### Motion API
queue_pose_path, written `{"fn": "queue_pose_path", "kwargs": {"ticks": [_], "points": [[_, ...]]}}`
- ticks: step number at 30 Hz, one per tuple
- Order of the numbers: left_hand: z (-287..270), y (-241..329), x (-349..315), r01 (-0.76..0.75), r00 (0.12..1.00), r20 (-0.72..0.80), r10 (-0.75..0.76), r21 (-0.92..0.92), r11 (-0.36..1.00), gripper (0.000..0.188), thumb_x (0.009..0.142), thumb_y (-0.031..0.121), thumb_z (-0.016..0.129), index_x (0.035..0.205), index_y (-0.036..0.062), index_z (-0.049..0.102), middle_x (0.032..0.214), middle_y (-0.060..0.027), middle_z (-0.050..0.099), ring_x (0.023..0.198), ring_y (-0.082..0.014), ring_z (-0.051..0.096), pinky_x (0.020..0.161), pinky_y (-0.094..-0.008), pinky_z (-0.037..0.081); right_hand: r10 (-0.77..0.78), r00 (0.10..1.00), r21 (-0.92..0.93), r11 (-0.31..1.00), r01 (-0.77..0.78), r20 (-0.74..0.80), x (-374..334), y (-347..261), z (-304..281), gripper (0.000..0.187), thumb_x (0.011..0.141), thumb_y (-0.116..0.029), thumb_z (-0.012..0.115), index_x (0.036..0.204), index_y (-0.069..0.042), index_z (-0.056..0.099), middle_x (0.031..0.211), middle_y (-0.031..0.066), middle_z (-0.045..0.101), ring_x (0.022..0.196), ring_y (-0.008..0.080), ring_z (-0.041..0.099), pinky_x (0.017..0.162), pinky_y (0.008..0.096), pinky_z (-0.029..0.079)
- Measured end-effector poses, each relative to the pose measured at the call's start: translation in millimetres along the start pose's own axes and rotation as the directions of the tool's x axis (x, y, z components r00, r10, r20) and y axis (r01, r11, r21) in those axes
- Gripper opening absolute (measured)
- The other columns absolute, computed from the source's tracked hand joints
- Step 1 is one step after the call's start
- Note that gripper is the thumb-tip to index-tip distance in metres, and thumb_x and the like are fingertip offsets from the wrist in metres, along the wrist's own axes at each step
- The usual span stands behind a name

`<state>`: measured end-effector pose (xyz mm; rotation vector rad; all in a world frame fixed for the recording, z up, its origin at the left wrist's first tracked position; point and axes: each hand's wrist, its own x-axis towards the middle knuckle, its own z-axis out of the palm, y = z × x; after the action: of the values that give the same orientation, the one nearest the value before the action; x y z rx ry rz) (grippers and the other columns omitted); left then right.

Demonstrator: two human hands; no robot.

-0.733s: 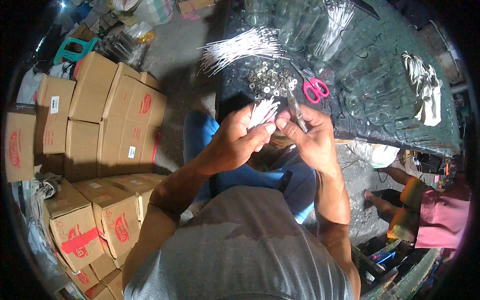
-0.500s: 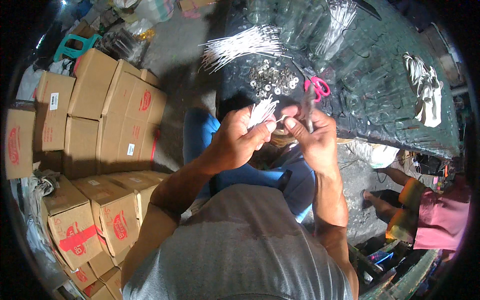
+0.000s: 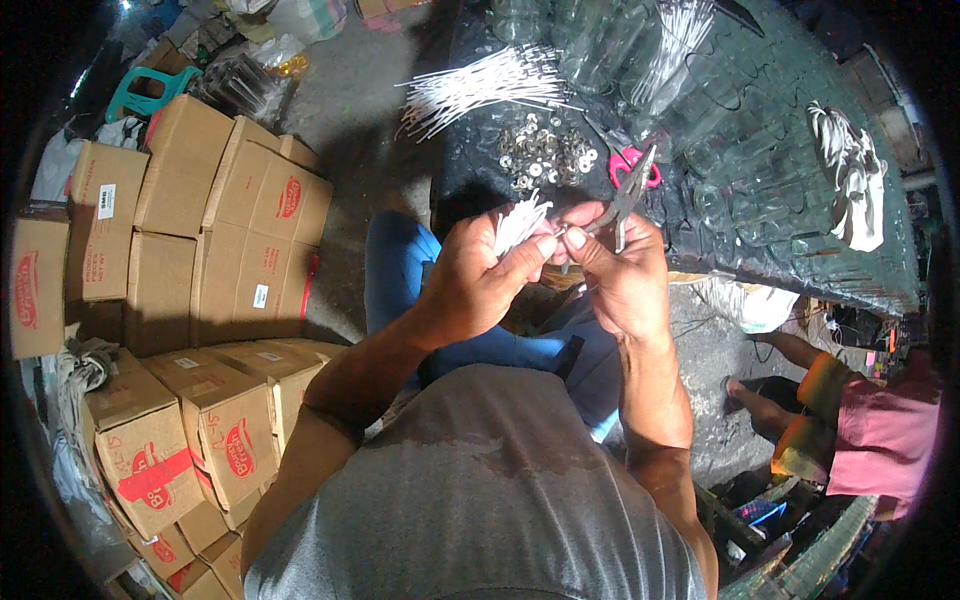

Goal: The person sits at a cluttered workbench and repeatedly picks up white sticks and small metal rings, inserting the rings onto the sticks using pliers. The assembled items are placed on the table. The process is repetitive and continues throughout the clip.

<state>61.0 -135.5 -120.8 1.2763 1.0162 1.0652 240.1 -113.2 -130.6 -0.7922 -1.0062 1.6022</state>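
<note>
My left hand (image 3: pixel 478 265) is closed around a bundle of thin white wicks (image 3: pixel 521 222), their ends fanning out above the fingers. Close beside it, my right hand (image 3: pixel 628 275) holds metal pliers (image 3: pixel 633 190) against the palm, jaws pointing up and away. The thumb and fingertips of both hands meet at something tiny, mostly hidden by the fingers. Just beyond the hands lies a heap of small round metal discs (image 3: pixel 545 150) on the dark table. Pink-handled scissors (image 3: pixel 622 165) rest right of the heap, partly behind the pliers.
A pile of white wicks (image 3: pixel 490 88) lies at the table's far left, another bunch (image 3: pixel 675 50) farther right. Clear glass jars (image 3: pixel 735 200) crowd the table (image 3: pixel 850 285), with white cloth gloves (image 3: pixel 846 180). Stacked cardboard boxes (image 3: pixel 165 290) stand left; another person (image 3: pixel 880 430) is at right.
The pliers have turned in my right hand and now show clearly, where they were blurred. My right fingertips have come closer to my left ones.
</note>
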Motion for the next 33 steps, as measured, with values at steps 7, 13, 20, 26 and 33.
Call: {"fn": "queue_pose_path", "kwargs": {"ticks": [7,13,20,26,33], "points": [[-3.6,-0.2,1.0,-0.004,1.0,-0.002,0.004,-0.006,1.0,0.019,0.098,0.014,0.059,0.104,-0.0016,0.067,0.08,-0.0044,0.069,0.069,-0.008,0.06,0.064,-0.0257,0.05,0.067,0.997,0.079,0.995,-0.069,0.027,-1.2,-3.2,-1.1,0.013,0.092,0.0,0.067,0.104,0.003,0.067,0.091,0.0101,0.071,0.08,0.0147,0.067,0.073,0.0277,0.054],[-6.7,2.4,1.2,0.02,0.999,0.026,-0.021,0.026,0.999,0.019,0.098,0.013,0.057,0.105,-0.0016,0.067,0.082,-0.0045,0.07,0.07,-0.0078,0.06,0.065,-0.0252,0.05,0.07,0.997,0.119,0.99,-0.075,0.042,-0.4,-1.7,-2.0,0.012,0.092,0.0,0.067,0.104,0.003,0.067,0.091,0.0106,0.072,0.08,0.0152,0.068,0.073,0.0281,0.054],[-4.5,6.3,1.5,0.037,0.999,0.023,-0.036,-0.039,0.999,0.019,0.098,0.014,0.057,0.104,-0.0013,0.067,0.083,-0.0026,0.069,0.071,-0.0068,0.059,0.066,-0.0248,0.05,-0.001,1.0,-0.018,1.0,0.001,0.001,-1.2,1.3,3.2,0.009,0.094,0.0,0.065,0.102,0.003,0.066,0.088,0.0087,0.07,0.078,0.0134,0.065,0.073,0.0276,0.053],[-3.4,5.9,1.5,0.096,0.995,0.007,-0.096,-0.143,0.985,0.016,0.096,0.013,0.056,0.1,0.0008,0.066,0.078,-0.0019,0.066,0.066,-0.0058,0.056,0.059,-0.0237,0.046,-0.098,0.995,-0.23,0.968,0.1,0.023,-2.2,2.7,6.1,0.007,0.096,-0.003,0.064,0.101,0.003,0.066,0.086,0.0056,0.069,0.079,0.0107,0.063,0.073,0.0261,0.051],[-2.8,-1.4,2.6,0.14,0.988,-0.039,-0.148,-0.166,0.976,0.015,0.095,0.013,0.056,0.099,0.0001,0.063,0.07,-0.0022,0.061,0.057,-0.0056,0.052,0.051,-0.0232,0.042,-0.288,0.956,-0.4,0.884,0.243,-0.054,-6.5,8.8,13.2,0.008,0.093,-0.003,0.069,0.099,0.002,0.067,0.085,0.0042,0.069,0.079,0.0102,0.063,0.072,0.0267,0.052]]}}
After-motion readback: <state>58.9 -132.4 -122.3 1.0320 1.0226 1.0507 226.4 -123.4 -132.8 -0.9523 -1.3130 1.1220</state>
